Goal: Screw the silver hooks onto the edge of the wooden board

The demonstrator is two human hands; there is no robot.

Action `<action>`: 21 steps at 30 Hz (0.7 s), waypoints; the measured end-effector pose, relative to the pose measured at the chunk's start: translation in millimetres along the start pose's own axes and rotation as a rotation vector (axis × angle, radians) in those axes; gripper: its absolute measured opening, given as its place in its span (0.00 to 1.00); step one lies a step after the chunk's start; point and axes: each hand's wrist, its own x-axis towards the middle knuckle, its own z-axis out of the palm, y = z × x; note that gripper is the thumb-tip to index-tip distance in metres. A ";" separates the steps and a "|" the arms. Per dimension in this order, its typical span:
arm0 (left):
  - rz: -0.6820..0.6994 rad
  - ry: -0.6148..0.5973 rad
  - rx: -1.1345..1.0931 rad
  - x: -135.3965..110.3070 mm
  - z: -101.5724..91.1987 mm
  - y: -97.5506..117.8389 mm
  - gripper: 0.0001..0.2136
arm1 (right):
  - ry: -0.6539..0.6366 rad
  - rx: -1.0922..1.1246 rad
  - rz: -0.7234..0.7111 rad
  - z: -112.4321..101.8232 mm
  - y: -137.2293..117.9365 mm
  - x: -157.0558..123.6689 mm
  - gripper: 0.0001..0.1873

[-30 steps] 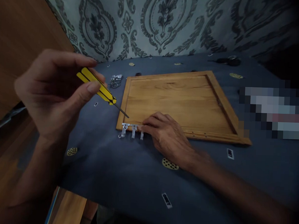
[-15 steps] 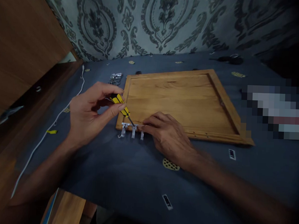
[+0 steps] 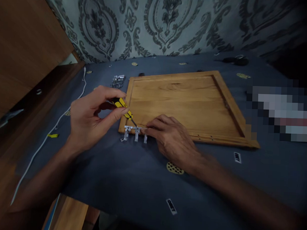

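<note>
My left hand (image 3: 90, 116) is closed around the handle of a yellow and black screwdriver (image 3: 123, 106). The screwdriver's tip points down at a silver metal hook rail (image 3: 137, 134), meeting it around the middle hook. The rail lies along the front left edge of a framed wooden board (image 3: 166, 102), its hooks hanging past the edge. My right hand (image 3: 174, 139) rests on the board's front edge, its fingertips pressed together at the rail's right end. Those fingers partly cover the rail.
More metal hooks and a ring (image 3: 118, 81) lie behind the board's left corner. A white cable (image 3: 45, 140) runs down the left side of the dark blue cloth (image 3: 131, 181). A dark tool (image 3: 234, 60) lies at the back right. A patterned curtain (image 3: 169, 25) hangs behind.
The view has shifted very slightly. My left hand has tilted a little to the left around the screwdriver; the tip stays at the rail. My right hand keeps its place.
</note>
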 end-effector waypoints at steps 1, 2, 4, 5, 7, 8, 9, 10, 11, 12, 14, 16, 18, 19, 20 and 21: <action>-0.004 0.001 -0.004 -0.5 -0.2 -0.3 0.11 | -0.003 -0.004 0.000 0.0 0.0 -0.1 0.21; -0.007 0.003 -0.008 -1.1 -0.4 -0.5 0.11 | -0.004 -0.008 -0.002 0.1 0.1 -0.2 0.21; -0.027 0.004 -0.010 -2.0 -0.5 -0.8 0.11 | -0.003 -0.013 -0.003 0.5 0.3 -0.3 0.21; -0.033 0.003 -0.010 -2.1 -0.5 -0.7 0.11 | 0.001 -0.013 -0.005 0.8 0.3 -0.3 0.21; -0.021 0.001 -0.012 -2.0 -0.5 -0.3 0.11 | 0.010 -0.011 -0.008 1.0 0.3 -0.3 0.20; -0.012 -0.002 -0.011 -1.7 -0.4 0.0 0.11 | 0.012 -0.010 -0.010 1.0 0.3 -0.3 0.20; -0.002 0.000 -0.009 -1.3 -0.4 0.3 0.11 | 0.012 -0.009 -0.011 0.8 0.2 -0.3 0.20; 0.002 0.001 -0.003 -0.9 -0.3 0.6 0.11 | 0.012 -0.008 -0.012 0.6 0.1 -0.3 0.20; -0.002 0.003 0.006 -0.5 -0.3 0.9 0.11 | 0.010 -0.007 -0.010 0.4 0.0 -0.2 0.20; -0.008 0.003 0.012 -0.1 -0.3 1.2 0.11 | 0.008 -0.007 -0.009 0.1 0.0 -0.2 0.20; -0.015 0.002 0.017 0.7 -0.5 2.1 0.11 | 0.000 -0.010 -0.006 -0.2 0.1 -0.1 0.20; -0.026 -0.008 0.017 1.7 -0.7 3.6 0.10 | -0.007 -0.015 -0.006 -0.4 0.2 -0.2 0.20; -0.029 -0.027 0.009 2.9 -1.0 5.9 0.10 | -0.003 -0.020 -0.009 -0.1 0.3 -0.3 0.20; -0.031 -0.040 0.005 3.4 -1.1 7.3 0.10 | 0.002 -0.022 -0.009 0.1 0.2 -0.3 0.20; -0.030 -0.055 -0.002 3.7 -1.0 8.7 0.11 | 0.007 -0.022 -0.008 0.4 0.2 -0.4 0.19; -0.030 -0.069 -0.007 3.7 -0.7 10.1 0.11 | 0.011 -0.021 -0.007 0.7 0.1 -0.4 0.19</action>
